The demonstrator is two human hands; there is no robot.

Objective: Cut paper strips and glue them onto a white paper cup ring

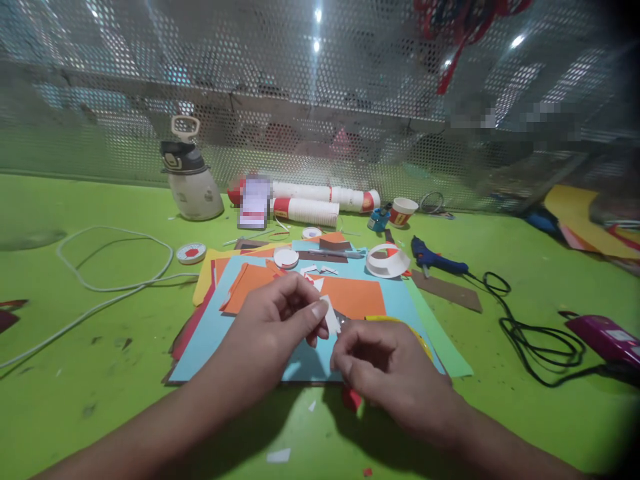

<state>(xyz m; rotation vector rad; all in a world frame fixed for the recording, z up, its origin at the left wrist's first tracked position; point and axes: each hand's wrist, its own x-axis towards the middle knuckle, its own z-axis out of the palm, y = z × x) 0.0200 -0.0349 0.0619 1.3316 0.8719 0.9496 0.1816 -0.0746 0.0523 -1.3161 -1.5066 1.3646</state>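
Between the thumb and fingers of my left hand [287, 320] is a small white paper piece [330, 315], held up above the coloured sheets. Close by on the right, my right hand [387, 370] is curled with thumb and index finger together. Whatever its fingertips grip is hidden. Partly behind this hand show yellow-handled scissors [423, 340], a bit of blade visible near the white paper; whether the hand touches them I cannot tell. Beneath both hands lie a light blue sheet [227, 343] and orange paper [357, 297].
Beyond the sheets are a white paper ring [387, 262], paper cup stacks [307, 211], a phone [254, 207] and a bottle [193, 183]. Right: a blue glue gun [440, 259], its black cord and a magenta device [605, 337]. A white cable [115, 293] loops at left.
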